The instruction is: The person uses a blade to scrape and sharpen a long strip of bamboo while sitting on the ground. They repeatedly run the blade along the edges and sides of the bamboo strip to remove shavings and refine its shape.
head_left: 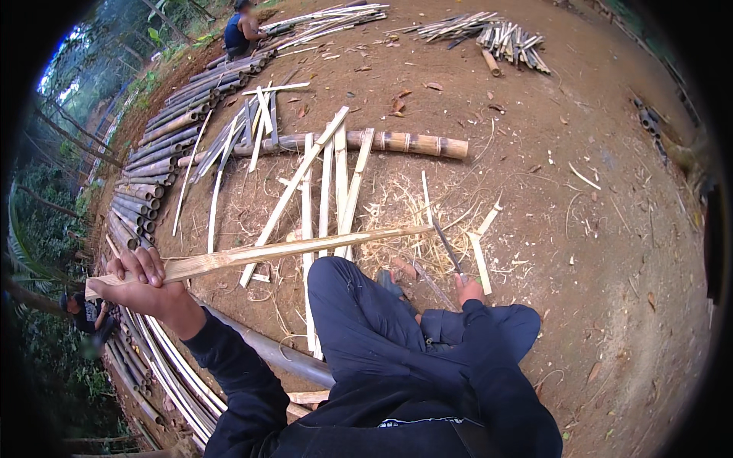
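My left hand (145,281) is closed around one end of a long, pale split bamboo strip (305,246), out to the left. The strip slants across in front of my knees, its other end towards the right. My right hand (469,290), by my right knee, grips a knife (447,249) with a long, narrow dark blade. Its blade points up and forward, and its tip appears at the strip's far end; whether they touch I cannot tell. My fingers mostly hide the handle. Thin curled shavings (389,202) cover the ground beyond the blade.
Several split strips (324,187) lean on a thick bamboo pole (408,143) ahead. Whole bamboo poles (164,137) lie in a row at left. Stacked short pieces (511,47) lie far right. One person (241,32) crouches at the far left, another (90,314) at the left edge.
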`<action>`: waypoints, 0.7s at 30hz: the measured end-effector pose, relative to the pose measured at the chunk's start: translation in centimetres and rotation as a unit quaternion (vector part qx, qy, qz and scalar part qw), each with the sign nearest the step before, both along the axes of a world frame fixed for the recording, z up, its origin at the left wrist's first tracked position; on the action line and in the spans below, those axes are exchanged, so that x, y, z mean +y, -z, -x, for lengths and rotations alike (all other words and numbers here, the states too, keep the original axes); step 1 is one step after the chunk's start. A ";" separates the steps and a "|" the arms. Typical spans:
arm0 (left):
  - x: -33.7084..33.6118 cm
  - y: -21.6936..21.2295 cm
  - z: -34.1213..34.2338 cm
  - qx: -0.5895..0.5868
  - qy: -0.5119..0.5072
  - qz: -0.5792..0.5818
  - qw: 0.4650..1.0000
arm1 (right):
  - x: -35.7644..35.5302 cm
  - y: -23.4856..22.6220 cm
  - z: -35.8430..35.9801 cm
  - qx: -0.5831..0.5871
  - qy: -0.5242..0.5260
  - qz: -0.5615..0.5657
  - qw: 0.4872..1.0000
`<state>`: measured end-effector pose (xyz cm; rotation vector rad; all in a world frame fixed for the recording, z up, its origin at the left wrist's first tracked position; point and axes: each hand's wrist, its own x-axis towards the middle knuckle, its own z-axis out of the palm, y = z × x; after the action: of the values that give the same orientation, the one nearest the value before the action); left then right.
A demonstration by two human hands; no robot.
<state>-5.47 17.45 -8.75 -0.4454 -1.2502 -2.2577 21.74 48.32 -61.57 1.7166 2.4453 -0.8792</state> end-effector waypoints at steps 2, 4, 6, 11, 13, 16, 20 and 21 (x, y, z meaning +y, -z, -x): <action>-1.9 -1.4 -0.5 0.062 0.091 0.009 0.994 | 0.5 -0.3 0.0 -0.025 0.043 0.053 0.997; -2.2 -2.9 -1.4 0.106 0.138 0.012 0.985 | 0.7 0.1 -0.6 -0.029 0.084 -0.049 0.995; -2.1 -4.1 -2.0 0.124 0.173 0.019 0.977 | 0.9 -1.4 -0.6 0.009 0.070 -0.023 0.997; -2.8 -6.4 0.0 0.127 0.278 0.028 0.952 | -5.2 -16.4 3.1 0.317 -0.174 -0.209 0.909; -2.2 -7.6 1.0 0.106 0.291 0.029 0.950 | -6.7 -19.6 3.1 0.353 -0.220 -0.255 0.873; -2.2 -7.9 5.6 0.042 0.345 0.026 0.937 | -6.6 -20.8 1.9 0.423 -0.199 -0.319 0.824; -1.6 -8.0 9.4 -0.019 0.311 0.074 0.947 | -6.4 -21.3 -0.1 0.467 -0.199 -0.291 0.811; -1.7 -7.7 10.0 -0.031 0.286 0.088 0.954 | -7.0 -22.7 -0.7 0.460 -0.197 -0.245 0.830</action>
<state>-15.47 15.72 -1.02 -0.9076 -1.5106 -2.6501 22.49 41.28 -38.83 0.7889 3.7297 -1.3045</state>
